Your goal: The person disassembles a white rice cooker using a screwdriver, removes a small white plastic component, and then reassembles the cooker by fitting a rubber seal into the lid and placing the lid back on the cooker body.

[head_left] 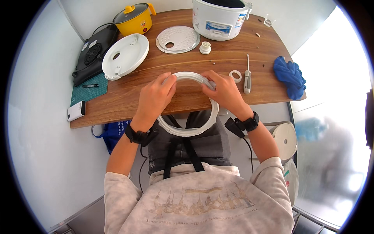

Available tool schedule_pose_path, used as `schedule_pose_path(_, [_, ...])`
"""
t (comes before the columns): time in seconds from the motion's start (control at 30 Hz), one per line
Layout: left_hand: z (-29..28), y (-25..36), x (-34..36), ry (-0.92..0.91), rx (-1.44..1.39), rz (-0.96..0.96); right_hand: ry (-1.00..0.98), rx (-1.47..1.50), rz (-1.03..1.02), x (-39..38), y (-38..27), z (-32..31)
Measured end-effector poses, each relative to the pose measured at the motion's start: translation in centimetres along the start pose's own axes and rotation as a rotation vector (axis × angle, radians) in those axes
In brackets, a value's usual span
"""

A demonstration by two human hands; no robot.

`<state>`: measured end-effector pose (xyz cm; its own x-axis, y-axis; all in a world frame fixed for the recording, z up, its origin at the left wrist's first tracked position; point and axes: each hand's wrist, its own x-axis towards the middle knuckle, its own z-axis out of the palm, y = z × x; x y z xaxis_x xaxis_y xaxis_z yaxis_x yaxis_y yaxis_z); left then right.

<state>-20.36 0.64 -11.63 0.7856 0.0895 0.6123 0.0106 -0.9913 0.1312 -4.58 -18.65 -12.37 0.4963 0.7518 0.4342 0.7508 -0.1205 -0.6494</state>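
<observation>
A large white plastic ring [193,131], like a lid rim, is tilted over the table's near edge and my lap. My left hand [155,94] grips its upper left side, fingers curled over the rim. Opposite, my right hand [223,89] closes on the upper right side, thumb inside the ring. Beyond my left hand lies a white lid shell [132,54] with a round hole. A dimpled round plate [184,38] and a small white cap [205,47] sit farther back. Near my right hand are a small white ring [235,76] and a screwdriver [247,80].
A white rice cooker body [218,24] and a yellow pot [134,24] stand at the back. Left are a black appliance [93,54], a green mat [99,89], a marker [90,85] and a white power bank [76,111]. A blue cloth [290,78] lies right, near several small screws.
</observation>
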Motion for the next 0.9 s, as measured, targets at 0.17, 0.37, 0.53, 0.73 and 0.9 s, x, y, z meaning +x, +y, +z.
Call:
schedule_pose_path(0.17, [0.3,0.0,0.4,-0.013,0.010,0.007,-0.031,0.017,0.018,-0.2,-0.2,0.0])
schedule_pose_path(0.37, [-0.4,-0.4,0.9,-0.162,-0.150,-0.105,-0.014,-0.031,-0.020,-0.4,0.2,0.2])
schedule_pose_path(0.53, [-1.0,-0.4,1.1,-0.231,-0.215,-0.167,-0.005,-0.013,-0.050,-0.3,0.3,0.1])
schedule_pose_path(0.73, [-1.4,-1.2,1.0,-0.366,-0.554,-0.462,-0.032,0.005,-0.020,-0.3,-0.2,-0.4])
schedule_pose_path(0.9, [-2.5,-1.5,0.3,-0.433,-0.642,-0.498,-0.013,-0.010,-0.018,-0.3,0.2,-0.5])
